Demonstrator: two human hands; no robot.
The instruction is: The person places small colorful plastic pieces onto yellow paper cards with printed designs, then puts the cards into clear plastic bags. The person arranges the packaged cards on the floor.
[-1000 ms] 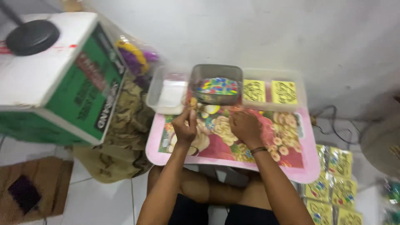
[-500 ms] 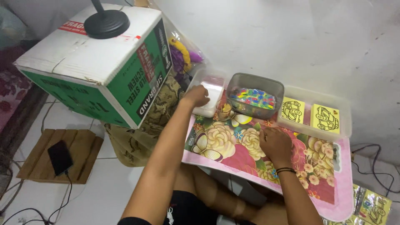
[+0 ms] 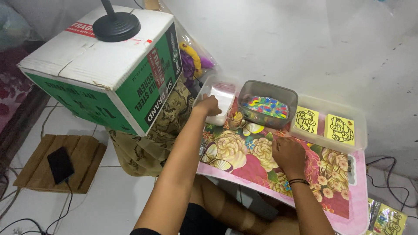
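The left hand (image 3: 209,105) has stretched out since a moment ago and now rests, fingers curled loosely, on the clear plastic tray (image 3: 220,98) holding white sheets, with a small cup (image 3: 235,118) just to its right and the grey tub of coloured pieces (image 3: 266,104) beyond. The right hand (image 3: 288,156) stays in a loose fist, holding nothing visible, on the floral table (image 3: 244,152); past it lies a long tray (image 3: 331,124) with two yellow cards, so the work has shifted leftward to the sheets
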